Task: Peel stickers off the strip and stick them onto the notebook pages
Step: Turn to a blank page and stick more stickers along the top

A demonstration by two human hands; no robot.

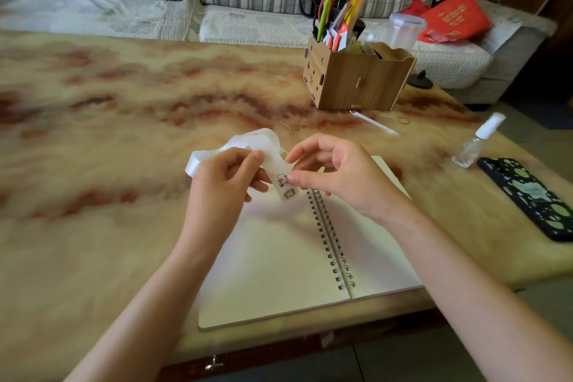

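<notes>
While a spiral notebook [279,257] lies open on blank pages at the near edge of the table [124,164], 2 hands work just above its top. The left hand [223,177] pinches the curling white sticker strip [263,141]; the right hand [335,174] pinches at a small bear sticker [281,179]. Peeling slowly from one corner, with the backing taut, should avoid tearing. Beyond stands a wooden desk organizer [356,80].
</notes>
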